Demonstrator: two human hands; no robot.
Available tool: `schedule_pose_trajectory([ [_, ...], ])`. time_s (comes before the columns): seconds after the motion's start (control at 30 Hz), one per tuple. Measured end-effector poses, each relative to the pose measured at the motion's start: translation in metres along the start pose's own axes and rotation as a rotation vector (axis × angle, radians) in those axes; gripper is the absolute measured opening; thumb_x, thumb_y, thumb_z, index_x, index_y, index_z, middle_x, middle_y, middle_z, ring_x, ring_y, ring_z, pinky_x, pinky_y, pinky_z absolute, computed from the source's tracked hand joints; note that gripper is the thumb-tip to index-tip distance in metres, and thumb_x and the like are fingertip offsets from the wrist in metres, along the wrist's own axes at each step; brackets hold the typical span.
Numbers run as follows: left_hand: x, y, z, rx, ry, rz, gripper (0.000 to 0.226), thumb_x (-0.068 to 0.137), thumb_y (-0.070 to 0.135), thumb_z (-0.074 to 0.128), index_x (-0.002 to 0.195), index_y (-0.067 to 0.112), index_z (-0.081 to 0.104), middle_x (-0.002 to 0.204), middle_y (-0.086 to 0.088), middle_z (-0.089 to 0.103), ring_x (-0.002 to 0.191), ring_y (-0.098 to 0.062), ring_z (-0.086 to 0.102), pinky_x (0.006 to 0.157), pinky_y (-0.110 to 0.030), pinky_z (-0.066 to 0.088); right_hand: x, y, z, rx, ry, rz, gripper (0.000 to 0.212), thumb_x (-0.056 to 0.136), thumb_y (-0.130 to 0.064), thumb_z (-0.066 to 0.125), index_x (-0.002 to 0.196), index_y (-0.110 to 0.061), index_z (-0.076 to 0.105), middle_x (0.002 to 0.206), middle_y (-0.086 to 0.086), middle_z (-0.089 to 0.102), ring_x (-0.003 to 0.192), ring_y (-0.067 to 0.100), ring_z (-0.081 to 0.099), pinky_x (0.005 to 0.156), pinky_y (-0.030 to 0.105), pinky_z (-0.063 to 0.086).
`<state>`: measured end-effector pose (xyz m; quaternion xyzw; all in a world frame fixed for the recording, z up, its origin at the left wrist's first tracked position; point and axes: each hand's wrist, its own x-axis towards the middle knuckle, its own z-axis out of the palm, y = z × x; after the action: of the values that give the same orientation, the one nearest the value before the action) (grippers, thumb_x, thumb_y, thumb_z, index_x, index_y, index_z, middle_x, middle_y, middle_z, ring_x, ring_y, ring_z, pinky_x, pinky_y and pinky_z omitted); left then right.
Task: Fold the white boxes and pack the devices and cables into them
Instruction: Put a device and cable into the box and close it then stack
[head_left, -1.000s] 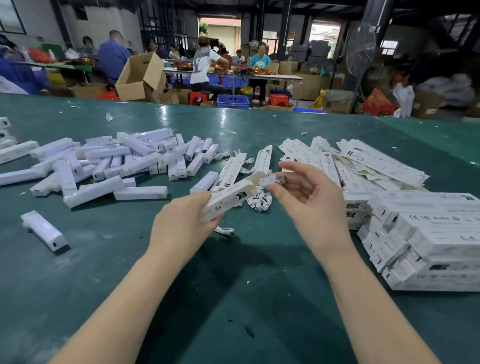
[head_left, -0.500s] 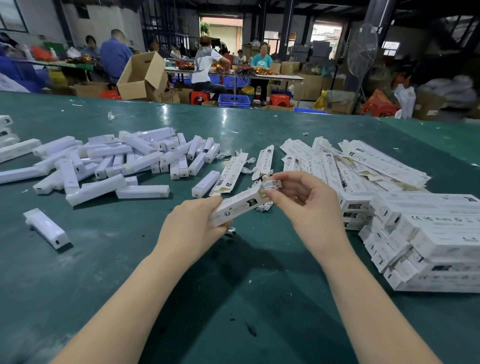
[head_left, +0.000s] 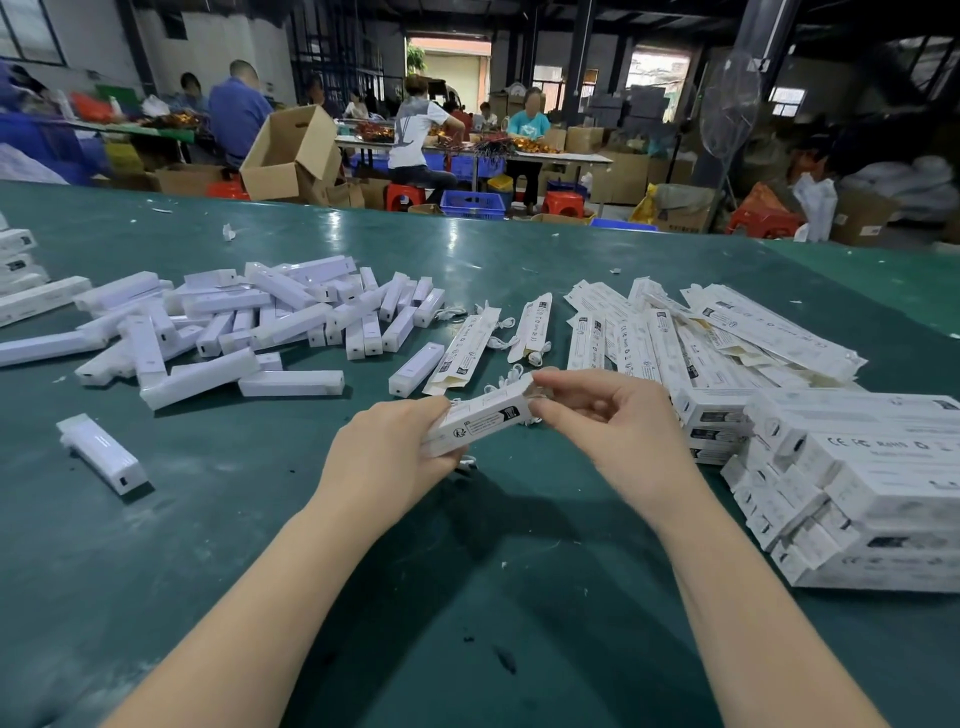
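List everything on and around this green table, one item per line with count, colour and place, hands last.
held box: one, white with black print, between both hands above the table's near centre
devices: many, white, scattered pile on the left
lone device: one, white, near left, apart from the pile
flat boxes: many, white printed, fanned out at right centre
packed boxes: a stack, white, near right edge
cables: a few, white, among the flat boxes at centre
table: one, green
cardboard box: one, brown, beyond the far edge
workers: several, seated at far tables
left hand: grips the held box's near end
right hand: pinches its far end
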<state>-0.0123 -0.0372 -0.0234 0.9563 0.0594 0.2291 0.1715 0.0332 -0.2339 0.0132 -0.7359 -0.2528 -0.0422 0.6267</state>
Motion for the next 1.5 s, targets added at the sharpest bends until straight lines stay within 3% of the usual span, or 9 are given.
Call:
schedule_pose_trajectory([
  [0.17, 0.000, -0.001, 0.001, -0.018, 0.005, 0.009, 0.022, 0.080, 0.039, 0.066, 0.082, 0.021, 0.055, 0.074, 0.005, 0.058, 0.075, -0.025, 0.054, 0.064, -0.035, 0.048, -0.002, 0.001, 0.002, -0.012, -0.015, -0.016, 0.030, 0.085, -0.005, 0.072, 0.096, -0.032, 0.071, 0.089, -0.014, 0.076, 0.091, -0.002, 0.069, 0.080, 0.015, 0.052],
  [0.3, -0.001, -0.001, 0.001, -0.014, 0.004, -0.005, 0.020, 0.079, 0.041, 0.066, 0.084, 0.023, 0.057, 0.074, 0.006, 0.058, 0.076, -0.025, 0.055, 0.065, -0.035, 0.049, -0.003, 0.005, 0.007, -0.120, -0.013, -0.010, 0.012, 0.093, -0.019, 0.063, 0.096, -0.030, 0.063, 0.087, -0.017, 0.075, 0.067, -0.001, 0.060, 0.062, 0.011, 0.042],
  [0.57, -0.001, 0.000, 0.003, -0.050, 0.031, -0.025, 0.019, 0.079, 0.041, 0.066, 0.086, 0.025, 0.060, 0.075, 0.005, 0.061, 0.074, -0.026, 0.056, 0.065, -0.036, 0.051, -0.006, 0.005, 0.017, -0.076, 0.130, -0.097, 0.015, 0.086, -0.009, 0.071, 0.091, -0.023, 0.069, 0.089, -0.013, 0.073, 0.087, 0.005, 0.068, 0.081, 0.021, 0.051],
  [0.77, 0.000, -0.002, 0.003, -0.028, 0.033, -0.015, 0.016, 0.080, 0.038, 0.065, 0.087, 0.025, 0.059, 0.076, 0.006, 0.060, 0.075, -0.025, 0.056, 0.064, -0.034, 0.048, -0.009, 0.004, 0.017, -0.219, 0.009, -0.112, 0.025, 0.089, -0.011, 0.065, 0.097, -0.035, 0.064, 0.090, -0.019, 0.070, 0.097, -0.007, 0.062, 0.083, 0.006, 0.039],
  [0.87, 0.001, -0.003, 0.001, -0.030, 0.034, -0.031, 0.017, 0.080, 0.036, 0.065, 0.084, 0.022, 0.058, 0.074, 0.004, 0.059, 0.075, -0.028, 0.055, 0.063, -0.034, 0.048, -0.010, 0.004, 0.018, -0.227, -0.075, -0.087, 0.034, 0.088, -0.012, 0.062, 0.103, -0.043, 0.056, 0.095, -0.024, 0.068, 0.110, -0.001, 0.056, 0.088, 0.010, 0.036],
  [1.17, 0.001, -0.004, -0.008, -0.112, 0.080, -0.147, 0.014, 0.084, 0.038, 0.059, 0.083, 0.024, 0.056, 0.065, 0.003, 0.057, 0.068, -0.026, 0.056, 0.060, -0.034, 0.049, -0.003, 0.010, 0.020, -0.011, 0.061, -0.003, 0.037, 0.094, -0.010, 0.059, 0.122, -0.033, 0.052, 0.118, -0.013, 0.062, 0.103, -0.004, 0.060, 0.091, 0.013, 0.045],
  [1.3, -0.001, 0.004, -0.006, -0.174, -0.024, -0.080, 0.016, 0.084, 0.040, 0.063, 0.080, 0.025, 0.059, 0.065, 0.004, 0.057, 0.065, -0.020, 0.055, 0.060, -0.033, 0.049, 0.000, 0.008, 0.023, 0.308, 0.065, 0.078, 0.026, 0.098, -0.010, 0.055, 0.121, -0.020, 0.060, 0.102, -0.005, 0.073, 0.094, 0.007, 0.069, 0.081, 0.023, 0.056],
  [1.37, -0.002, 0.004, -0.007, -0.291, -0.057, -0.072, 0.016, 0.083, 0.040, 0.064, 0.078, 0.025, 0.060, 0.063, 0.005, 0.059, 0.062, -0.019, 0.055, 0.059, -0.031, 0.047, 0.000, 0.005, 0.021, 0.356, 0.066, 0.051, 0.027, 0.097, -0.007, 0.056, 0.116, -0.024, 0.062, 0.095, 0.000, 0.076, 0.087, 0.012, 0.071, 0.078, 0.027, 0.058],
  [1.5, -0.002, 0.004, -0.009, -0.475, -0.124, -0.089, 0.015, 0.083, 0.038, 0.067, 0.076, 0.026, 0.063, 0.062, 0.003, 0.059, 0.055, -0.014, 0.047, 0.056, -0.029, 0.041, -0.004, 0.002, 0.014, 0.310, 0.013, -0.098, 0.042, 0.097, -0.001, 0.053, 0.122, -0.034, 0.056, 0.113, 0.009, 0.069, 0.092, 0.023, 0.071, 0.082, 0.036, 0.059],
])
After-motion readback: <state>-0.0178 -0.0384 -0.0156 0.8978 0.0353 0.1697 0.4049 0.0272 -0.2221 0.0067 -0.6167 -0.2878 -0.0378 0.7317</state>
